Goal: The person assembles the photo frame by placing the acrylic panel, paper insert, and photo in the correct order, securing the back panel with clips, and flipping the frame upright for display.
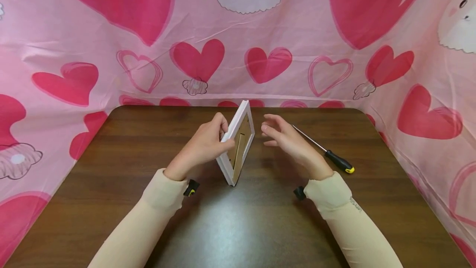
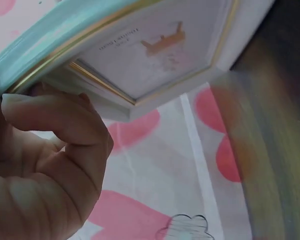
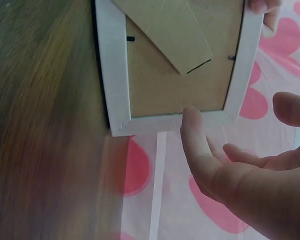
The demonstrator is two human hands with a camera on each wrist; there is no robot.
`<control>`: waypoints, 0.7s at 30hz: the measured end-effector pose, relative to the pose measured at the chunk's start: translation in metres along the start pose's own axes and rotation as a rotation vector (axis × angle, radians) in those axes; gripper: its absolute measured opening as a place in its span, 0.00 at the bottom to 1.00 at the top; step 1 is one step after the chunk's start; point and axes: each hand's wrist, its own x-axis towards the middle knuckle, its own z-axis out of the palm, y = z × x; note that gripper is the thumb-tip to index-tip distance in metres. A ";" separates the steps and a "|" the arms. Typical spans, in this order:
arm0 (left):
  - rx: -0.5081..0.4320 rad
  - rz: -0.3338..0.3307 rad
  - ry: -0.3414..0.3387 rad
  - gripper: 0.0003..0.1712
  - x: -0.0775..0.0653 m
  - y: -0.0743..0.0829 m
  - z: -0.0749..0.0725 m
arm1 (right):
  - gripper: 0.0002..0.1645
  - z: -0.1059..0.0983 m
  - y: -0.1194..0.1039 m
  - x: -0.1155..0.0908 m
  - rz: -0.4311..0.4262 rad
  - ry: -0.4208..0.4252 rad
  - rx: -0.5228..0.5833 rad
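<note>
A white picture frame point(image 1: 244, 130) stands on one edge on the table, its brown backing board and kickstand point(image 3: 177, 37) turned towards the right. My left hand point(image 1: 203, 143) grips its upper near edge between thumb and curled fingers. In the left wrist view, the front of the picture frame point(image 2: 162, 52) shows a gold inner line and a small printed picture. My right hand point(image 1: 289, 139) hovers to the right of the frame with loosely bent fingers and holds nothing. The right index finger point(image 3: 195, 132) overlaps the frame's edge in the right wrist view; contact is unclear there.
A screwdriver point(image 1: 337, 161) with a black and yellow handle lies on the brown wooden table point(image 1: 386, 214), right of the right hand. Pink cloth point(image 1: 230, 32) printed with hearts hangs behind the table and along both sides.
</note>
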 end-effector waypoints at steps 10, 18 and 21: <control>0.035 0.023 -0.001 0.20 0.001 0.021 0.011 | 0.35 0.010 -0.008 0.010 0.057 0.043 0.146; 0.023 0.048 -0.011 0.19 0.000 0.031 0.018 | 0.36 0.008 -0.013 0.013 0.080 0.056 0.235; -0.002 0.065 -0.016 0.20 -0.001 0.033 0.020 | 0.36 0.008 -0.013 0.014 0.074 0.053 0.246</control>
